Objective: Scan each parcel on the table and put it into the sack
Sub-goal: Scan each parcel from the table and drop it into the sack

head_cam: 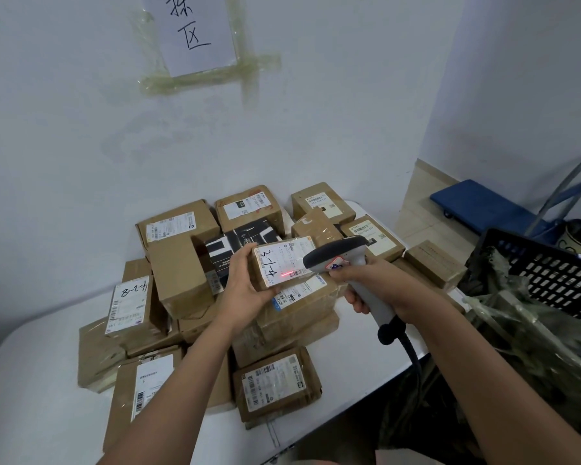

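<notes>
Left hand (249, 283) grips parcel (282, 261), label up. Right hand (366, 280) grips scanner (342, 260), beam on barcode. Sack (530, 333) beyond right hand; parcel must cross rightward.

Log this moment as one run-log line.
step: scanning | left hand: holds parcel marked 3-1-4 above pile | right hand: grips scanner, red line on label | sack: right of table

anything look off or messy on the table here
Mostly the pile: parcels lie heaped and tilted rather than stacked. The near parcel looks crumpled along its edges. The scan itself looks normal.
</notes>
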Motion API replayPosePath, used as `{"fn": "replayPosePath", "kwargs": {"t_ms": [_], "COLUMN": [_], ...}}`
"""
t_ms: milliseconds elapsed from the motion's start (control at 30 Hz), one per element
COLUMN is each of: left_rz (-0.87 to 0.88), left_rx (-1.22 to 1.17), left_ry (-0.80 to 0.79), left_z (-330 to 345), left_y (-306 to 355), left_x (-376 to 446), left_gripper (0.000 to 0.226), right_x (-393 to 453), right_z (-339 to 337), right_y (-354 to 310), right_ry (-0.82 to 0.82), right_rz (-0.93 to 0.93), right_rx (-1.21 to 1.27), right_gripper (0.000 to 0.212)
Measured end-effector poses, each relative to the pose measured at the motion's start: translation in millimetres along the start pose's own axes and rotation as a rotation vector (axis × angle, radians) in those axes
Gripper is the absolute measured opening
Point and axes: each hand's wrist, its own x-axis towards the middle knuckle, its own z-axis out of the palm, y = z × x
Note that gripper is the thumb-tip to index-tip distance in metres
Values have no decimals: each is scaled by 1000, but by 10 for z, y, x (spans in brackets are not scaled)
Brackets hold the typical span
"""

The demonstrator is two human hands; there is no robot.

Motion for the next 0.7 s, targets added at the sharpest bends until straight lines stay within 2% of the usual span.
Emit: {"fn": "replayPosePath", "kwargs": {"t_ms": [233, 500, 700], "left_rz": [0, -5, -48], "left_rx": [-4, 6, -155], "left_ry": [-1, -14, 4], "left_z": [4, -11, -9], "left_y": [10, 70, 340], "left_x": [17, -1, -149], "left_gripper": [99, 100, 95], "right_x": [-31, -34, -130], "right_z": [-12, -26, -297], "right_y": [-6, 13, 296], "right_ry": [4, 18, 219], "right_rz": [5, 12, 79], "right_rx": [-15, 44, 175], "right_gripper": [31, 24, 26]}}
